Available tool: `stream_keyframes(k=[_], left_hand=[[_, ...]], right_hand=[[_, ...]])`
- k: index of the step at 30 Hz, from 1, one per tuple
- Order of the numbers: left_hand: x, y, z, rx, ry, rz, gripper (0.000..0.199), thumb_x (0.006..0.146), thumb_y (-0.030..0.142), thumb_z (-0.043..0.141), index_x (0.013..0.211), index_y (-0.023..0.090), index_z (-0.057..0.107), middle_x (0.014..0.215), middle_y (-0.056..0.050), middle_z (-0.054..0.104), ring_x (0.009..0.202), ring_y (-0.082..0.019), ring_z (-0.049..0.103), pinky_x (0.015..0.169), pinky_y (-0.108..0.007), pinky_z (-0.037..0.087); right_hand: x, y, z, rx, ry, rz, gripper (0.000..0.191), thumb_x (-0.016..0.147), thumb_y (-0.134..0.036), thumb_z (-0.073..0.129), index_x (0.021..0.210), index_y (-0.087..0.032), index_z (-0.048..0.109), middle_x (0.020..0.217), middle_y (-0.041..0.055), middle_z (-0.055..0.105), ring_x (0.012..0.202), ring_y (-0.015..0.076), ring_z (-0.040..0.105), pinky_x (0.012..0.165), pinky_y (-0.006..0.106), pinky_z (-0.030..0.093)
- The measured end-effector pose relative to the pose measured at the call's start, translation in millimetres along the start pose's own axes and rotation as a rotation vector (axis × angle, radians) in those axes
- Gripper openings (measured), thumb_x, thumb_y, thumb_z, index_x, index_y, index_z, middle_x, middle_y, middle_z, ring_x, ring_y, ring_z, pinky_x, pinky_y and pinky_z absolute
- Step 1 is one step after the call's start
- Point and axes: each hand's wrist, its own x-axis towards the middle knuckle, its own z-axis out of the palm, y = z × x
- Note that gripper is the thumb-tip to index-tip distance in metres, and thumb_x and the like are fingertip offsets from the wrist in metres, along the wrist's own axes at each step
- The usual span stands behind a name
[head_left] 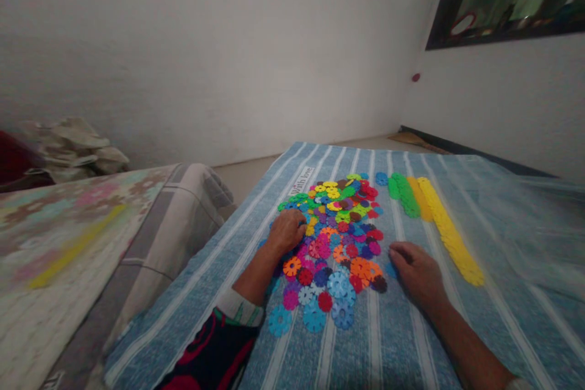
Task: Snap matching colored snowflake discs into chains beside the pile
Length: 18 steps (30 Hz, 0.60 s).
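Note:
A wide heap of colourful notched plastic discs [338, 237], like snowflake building pieces, lies on a blue striped cloth [196, 323]. On the heap's left side rests my left hand [287, 231], its fingers curled down among the discs. Its fingertips are partly hidden, with a dark blue bit beside them; what they pinch, if anything, I cannot make out. My right hand [420, 274] lies low over the cloth at the heap's right edge, fingers loosely extended. A blue disc [390, 270] is close to its thumb side.
Overlapping rows of yellow [450, 231], orange [420, 198] and green discs [404, 195] lie right of the heap. Clear plastic sheeting [539, 225] covers the far right. A flowered bed [91, 237] with a yellow strip [80, 247] stands left; a white wall is behind.

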Motion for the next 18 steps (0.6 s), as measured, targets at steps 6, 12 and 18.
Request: stream_keyframes(k=[6,12,18], left_hand=[[2,-1,3.3,0.054,0.012,-0.078,0.02,0.087,0.024,0.052,0.09,0.02,0.071,0.105,-0.008,0.07,0.105,-0.024,0.061,0.094,-0.034,0.046],[3,-5,4.7,0.039,0.049,-0.098,0.023,0.089,0.03,0.051,0.091,0.02,0.072,0.106,-0.008,0.071,0.105,-0.024,0.062,0.094,-0.033,0.046],[5,-11,-0.2,-0.021,0.015,-0.102,0.028,0.089,0.026,0.047,0.092,0.018,0.073,0.102,-0.008,0.073,0.101,-0.022,0.064,0.089,-0.031,0.048]], right_hand=[[0,-1,0,0.015,-0.006,0.014,0.034,0.078,-0.046,0.05,0.082,-0.021,0.072,0.086,0.0067,0.073,0.083,0.0247,0.064,0.078,0.037,0.047],[1,-4,-1,0.015,-0.003,0.022,0.034,0.077,-0.045,0.049,0.082,-0.021,0.072,0.086,0.0071,0.073,0.083,0.0244,0.064,0.077,0.036,0.047],[1,-4,-1,0.008,0.007,0.01,0.034,0.078,-0.044,0.048,0.082,-0.02,0.072,0.086,0.0075,0.073,0.082,0.0241,0.065,0.077,0.036,0.048]])
